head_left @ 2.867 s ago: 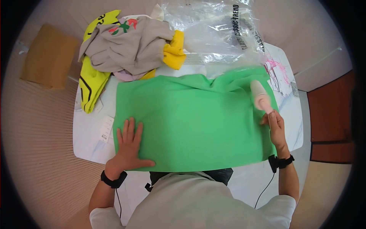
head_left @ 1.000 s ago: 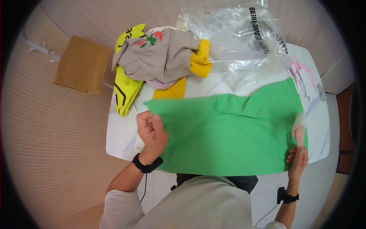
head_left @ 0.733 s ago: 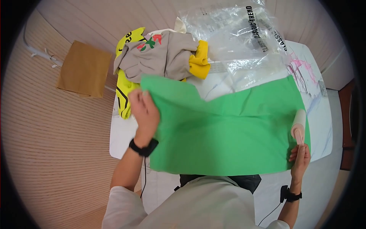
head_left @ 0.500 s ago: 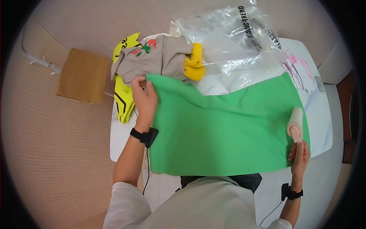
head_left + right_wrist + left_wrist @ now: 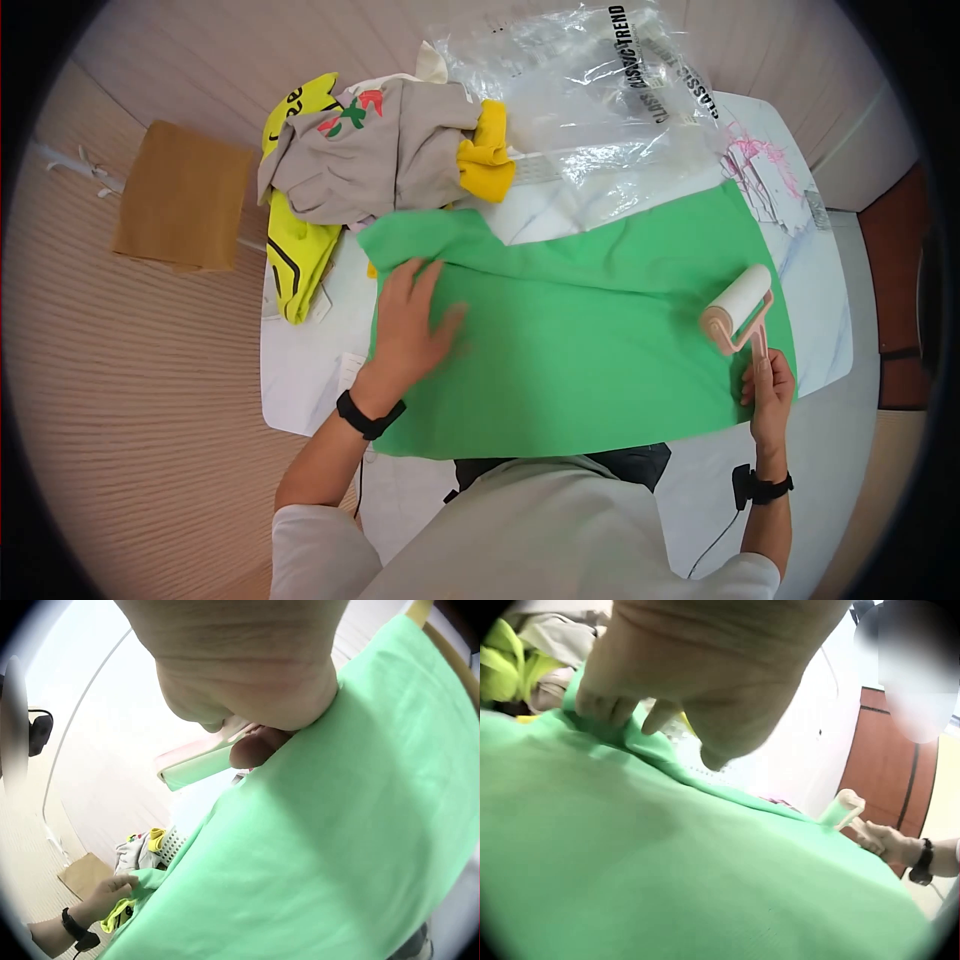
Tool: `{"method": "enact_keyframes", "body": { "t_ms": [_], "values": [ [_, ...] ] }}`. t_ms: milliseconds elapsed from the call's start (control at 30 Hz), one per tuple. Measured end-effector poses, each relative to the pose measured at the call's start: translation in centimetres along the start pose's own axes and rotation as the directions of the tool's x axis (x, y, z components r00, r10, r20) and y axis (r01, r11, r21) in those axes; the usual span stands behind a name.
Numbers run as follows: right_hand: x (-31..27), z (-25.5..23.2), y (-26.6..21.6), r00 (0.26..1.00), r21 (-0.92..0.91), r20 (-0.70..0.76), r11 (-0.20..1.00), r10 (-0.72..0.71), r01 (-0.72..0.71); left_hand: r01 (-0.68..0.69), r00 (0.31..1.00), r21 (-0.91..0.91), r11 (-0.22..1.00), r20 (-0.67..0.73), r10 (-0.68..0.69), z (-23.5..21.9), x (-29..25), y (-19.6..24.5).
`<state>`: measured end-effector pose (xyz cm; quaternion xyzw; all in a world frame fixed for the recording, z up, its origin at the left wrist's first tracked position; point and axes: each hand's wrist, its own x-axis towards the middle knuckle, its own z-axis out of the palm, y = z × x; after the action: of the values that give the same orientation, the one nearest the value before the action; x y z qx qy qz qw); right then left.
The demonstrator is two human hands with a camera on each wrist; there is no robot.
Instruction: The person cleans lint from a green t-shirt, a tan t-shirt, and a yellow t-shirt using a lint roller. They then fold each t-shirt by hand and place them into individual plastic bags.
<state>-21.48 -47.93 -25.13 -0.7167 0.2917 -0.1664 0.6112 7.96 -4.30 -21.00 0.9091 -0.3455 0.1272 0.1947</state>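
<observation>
Worktop (image 5: 825, 310): pale and marbled, set by a panelled wall (image 5: 770, 50); it bears the green cloth (image 5: 560, 360), whose long side faces the person (image 5: 490, 530), an arrangement that probably lets both arms reach its ends.
Green cloth: spread wide along the person's side of the worktop, mostly flat, with ripples by its far edge and a raised fold at its far left corner.
Left hand (image 5: 405, 325): on the cloth's left end, near that fold; fingers stretched out and loosely parted, with no grip plain in the head view, thumb blurred. Its place suggests steadying or smoothing the fabric.
Right hand (image 5: 772, 397): at the cloth's right end, fingers curled round the handle of the lint roller (image 5: 742, 297), presumably so that the cylinder is free to turn.
Lint roller: above the cloth's right end, tilted; whether it touches the fabric is not clear.
Garment pile (image 5: 370, 160): beyond the cloth's far left corner, grey over yellow-green, perhaps heaped there to leave room.
Plastic bag (image 5: 590, 110): beyond the cloth's far edge, clear and crumpled, likely lying out of the way too.
Pink strands (image 5: 765, 170): past the cloth's far right corner.
White tag (image 5: 350, 368): just beside the cloth's left edge.
</observation>
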Motion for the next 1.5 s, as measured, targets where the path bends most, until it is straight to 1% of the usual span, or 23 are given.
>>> {"method": "enact_keyframes", "body": {
  "t_ms": [100,167,267,333,367,467,567,667,700,767,800,867,900,967,1067,1167,1233,1267,1367,1400,1433,1500],
  "values": [
    [0.2,-0.1,0.1,1.000,0.046,-0.008,0.999,-0.006,0.007,-0.141,0.990,-0.197,0.970,0.000,0.143,1.8,4.2,1.8],
    [0.2,-0.1,0.6,1.000,0.047,-0.022,0.999,-0.023,0.024,-0.148,0.989,-0.203,0.968,-0.019,0.147,4.6,7.3,3.5],
    [0.1,0.0,0.7,0.998,0.027,-0.034,0.999,-0.043,0.044,-0.120,0.973,-0.237,0.964,0.163,0.161,8.3,10.8,4.4],
    [0.0,0.1,0.6,0.998,0.038,-0.033,0.998,-0.053,0.055,-0.072,0.941,-0.249,0.966,0.304,0.149,9.7,12.7,4.3],
    [-0.1,0.3,0.5,0.998,0.048,-0.034,0.997,-0.053,0.055,-0.050,0.914,-0.250,0.967,0.379,0.145,10.3,13.5,4.4],
    [-0.2,0.2,0.4,0.998,0.053,-0.058,0.998,-0.032,0.035,-0.015,0.975,-0.114,0.993,0.217,0.040,11.5,15.9,4.8],
    [0.0,0.1,0.6,0.998,0.039,-0.048,0.999,-0.030,0.032,0.130,0.976,-0.191,0.973,0.200,-0.091,11.9,17.5,5.8],
    [-0.1,0.2,0.0,0.998,0.030,-0.049,0.999,-0.025,0.027,0.289,0.892,-0.026,0.957,0.370,-0.260,12.0,18.0,7.1],
    [-0.3,0.3,-0.2,0.998,0.029,-0.051,0.999,-0.020,0.022,0.207,0.926,-0.050,0.977,0.332,-0.179,12.3,17.6,7.1],
    [-0.4,0.3,-0.3,0.998,0.029,-0.060,1.000,-0.008,0.010,0.038,0.969,-0.086,0.996,0.248,-0.015,12.6,15.6,6.2],
    [-0.4,0.4,-0.3,0.998,0.030,-0.064,1.000,-0.004,0.006,-0.063,0.968,-0.099,0.993,0.234,0.085,12.4,13.9,6.0],
    [-0.6,0.5,-0.1,0.997,0.001,-0.077,1.000,-0.014,0.014,-0.255,0.939,-0.120,0.959,0.204,0.276,10.8,9.2,5.7],
    [-0.7,0.6,0.1,0.997,-0.015,-0.080,1.000,-0.019,0.018,-0.225,0.921,-0.079,0.971,0.307,0.239,10.0,7.3,5.3],
    [-1.0,0.6,0.2,0.996,-0.024,-0.089,1.000,-0.004,0.002,-0.172,0.858,0.011,0.985,0.494,0.144,8.1,4.0,4.6],
    [-1.2,0.6,-0.4,0.994,-0.004,-0.108,1.000,0.028,-0.029,-0.109,0.766,0.062,0.992,0.641,0.044,4.2,1.1,4.4],
    [-1.0,0.5,-0.5,0.994,-0.021,-0.105,1.000,0.015,-0.017,-0.017,0.755,0.108,0.994,0.653,-0.058,1.9,-1.9,4.4],
    [-0.9,0.5,-0.5,0.995,-0.054,-0.096,0.998,0.004,-0.010,0.015,0.769,0.121,0.993,0.633,-0.089,1.0,-3.9,4.2],
    [-0.9,0.6,-0.5,0.996,-0.072,-0.094,0.997,0.006,-0.012,0.030,0.775,0.126,0.992,0.623,-0.103,0.5,-4.6,4.0],
    [-1.1,0.7,-1.5,0.996,-0.117,-0.084,0.992,0.031,-0.041,0.116,0.766,0.186,0.976,0.609,-0.207,-1.3,-6.1,3.2],
    [-1.0,0.8,-2.2,0.996,-0.130,-0.075,0.990,0.041,-0.050,0.150,0.788,0.179,0.972,0.573,-0.227,-1.7,-6.9,2.6],
    [-0.7,1.2,-2.9,0.997,-0.206,-0.047,0.977,-0.062,0.051,0.185,0.806,0.173,0.968,0.536,-0.250,-2.2,-7.6,2.1],
    [0.1,3.1,-4.7,0.965,-0.337,0.022,0.907,-0.261,0.253,0.233,0.836,0.149,0.961,0.474,-0.276,-3.0,-9.0,0.9]
  ]
}}
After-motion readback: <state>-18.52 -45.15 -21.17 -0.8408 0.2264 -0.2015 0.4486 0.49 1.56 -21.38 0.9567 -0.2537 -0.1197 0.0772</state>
